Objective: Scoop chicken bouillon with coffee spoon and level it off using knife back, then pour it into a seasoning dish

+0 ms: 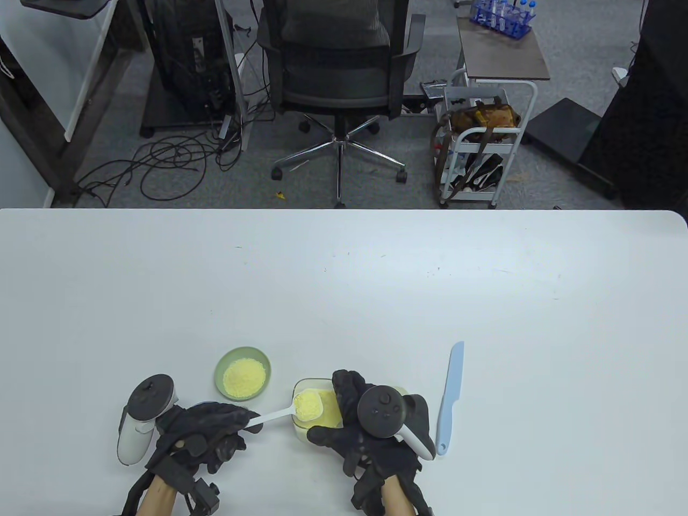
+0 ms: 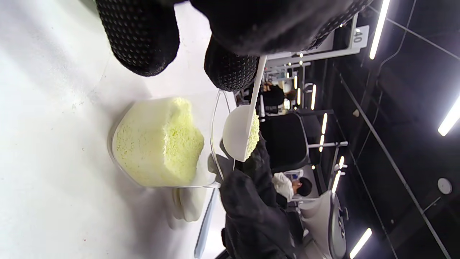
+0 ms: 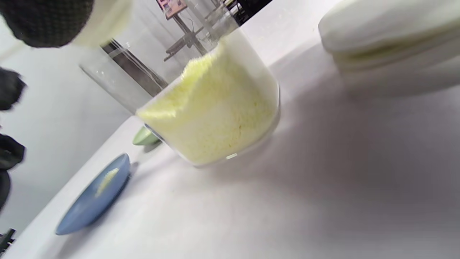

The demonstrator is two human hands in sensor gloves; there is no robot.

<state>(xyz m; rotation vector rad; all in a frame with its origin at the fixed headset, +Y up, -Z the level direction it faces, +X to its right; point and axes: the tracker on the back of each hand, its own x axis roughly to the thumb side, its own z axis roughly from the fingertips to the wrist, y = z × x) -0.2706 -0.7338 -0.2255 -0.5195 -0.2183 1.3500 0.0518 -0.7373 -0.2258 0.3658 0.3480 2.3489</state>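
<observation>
My left hand (image 1: 248, 422) pinches the handle of a white coffee spoon (image 1: 306, 404), whose bowl is heaped with yellow chicken bouillon and hangs over the left part of a clear container (image 1: 302, 385). In the left wrist view the spoon (image 2: 239, 135) hovers just above the rim of the container (image 2: 158, 144). My right hand (image 1: 337, 410) grips the container from the right, fingers over its far side and thumb at the near side. The container (image 3: 215, 108) is about half full. A light blue knife (image 1: 450, 398) lies flat on the table to the right of my right hand. A green seasoning dish (image 1: 243, 373) holds bouillon.
A blue dish (image 3: 95, 196) with a little bouillon lies by my left hand, mostly hidden under it in the table view. The container's pale lid (image 3: 391, 32) rests on the table behind my right hand. An office chair (image 1: 338, 64) stands beyond the table's far edge.
</observation>
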